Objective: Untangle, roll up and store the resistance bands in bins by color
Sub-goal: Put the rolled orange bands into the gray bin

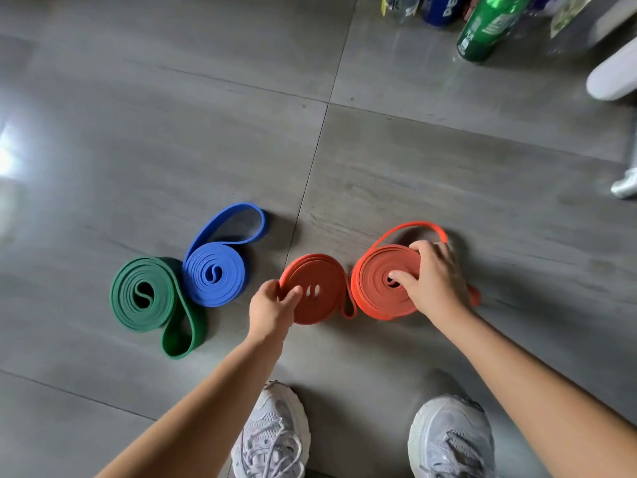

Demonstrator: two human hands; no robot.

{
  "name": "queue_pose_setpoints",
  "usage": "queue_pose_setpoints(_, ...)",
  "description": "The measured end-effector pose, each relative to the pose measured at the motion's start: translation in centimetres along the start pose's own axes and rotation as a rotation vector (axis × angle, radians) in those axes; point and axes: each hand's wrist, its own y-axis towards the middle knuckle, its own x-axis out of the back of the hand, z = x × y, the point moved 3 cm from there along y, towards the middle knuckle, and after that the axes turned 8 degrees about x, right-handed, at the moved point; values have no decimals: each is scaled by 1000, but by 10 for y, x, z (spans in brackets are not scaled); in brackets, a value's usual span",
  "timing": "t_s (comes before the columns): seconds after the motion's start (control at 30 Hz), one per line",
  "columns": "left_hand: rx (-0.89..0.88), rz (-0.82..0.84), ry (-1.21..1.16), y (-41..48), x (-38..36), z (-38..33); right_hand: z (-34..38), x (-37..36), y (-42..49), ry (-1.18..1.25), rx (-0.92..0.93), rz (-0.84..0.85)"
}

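Observation:
Several rolled resistance bands lie in a row on the grey tiled floor. A green roll [144, 294] with a loose tail loop sits at the left, touching a blue roll [213, 276] whose loose loop points up and right. My left hand [272, 307] pinches the left edge of a dark orange roll [319, 294]. My right hand [431, 277] grips a brighter orange roll [379, 288], thumb at its centre and fingers curled over its far edge. A loose orange loop arcs above that hand. No bins are in view.
Bottles and a green can [486, 25] stand at the top right of the floor. A white object [613, 77] lies at the right edge. My two grey sneakers [272, 432] are at the bottom, just below the rolls.

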Motion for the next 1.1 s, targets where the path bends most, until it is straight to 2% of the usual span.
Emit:
queue_pose_setpoints(0.07,-212,-24,162,-11,8,-13,1,0,-1,-37,2,2)
queue_pose_setpoints(0.17,-675,-73,468,-31,19,-31,1,3,-4,-121,13,-44)
queue_pose_setpoints(0.27,-1084,8,652,-54,26,-49,-1,7,-5,-194,54,-88)
queue_pose_setpoints(0.37,-1360,131,776,-81,25,-60,-4,11,-1,-211,93,-20)
queue_pose_setpoints(0.43,-1438,237,794,-100,20,-60,-7,11,1,-190,87,51)
queue_pose_setpoints(0.53,-1377,388,765,-112,4,-57,-13,12,5,-115,86,115)
queue_pose_setpoints(0.63,-1040,512,638,-104,-21,-62,-20,16,7,71,76,103)
queue_pose_setpoints(0.77,-567,369,613,-60,-64,-69,-29,22,15,415,-77,113)
queue_pose_setpoints(0.87,-416,308,663,-36,-84,-77,-30,33,17,549,-126,171)
queue_pose_setpoints(0.93,-413,274,696,-36,-91,-77,-25,39,15,447,-42,249)
queue_pose_setpoints(0.97,-425,248,700,-40,-91,-75,-22,39,12,321,28,296)
queue_pose_setpoints(1.03,-505,132,749,-46,-89,-71,-13,32,7,28,147,377)
queue_pose_setpoints(1.1,-610,-3,830,-45,-86,-71,-11,19,3,-158,196,389)
